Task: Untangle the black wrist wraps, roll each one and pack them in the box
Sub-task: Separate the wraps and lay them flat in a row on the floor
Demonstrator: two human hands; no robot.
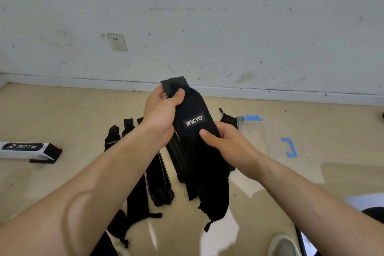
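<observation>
I hold one black wrist wrap [192,108] with a white logo patch up in front of me, above the floor. My left hand [161,110] grips its top end, thumb over the fabric. My right hand [218,137] pinches it just below the logo, and the rest of the wrap hangs down to a frayed end with a loop. Several other black wraps [158,174] lie side by side on the beige floor beneath my arms. A clear plastic box [274,137] with blue clips stands on the floor at the right.
A white and black carton [29,149] lies on the floor at the left. The white wall [207,27] with a socket [117,41] runs close behind. My shoe [282,245] shows at the bottom right.
</observation>
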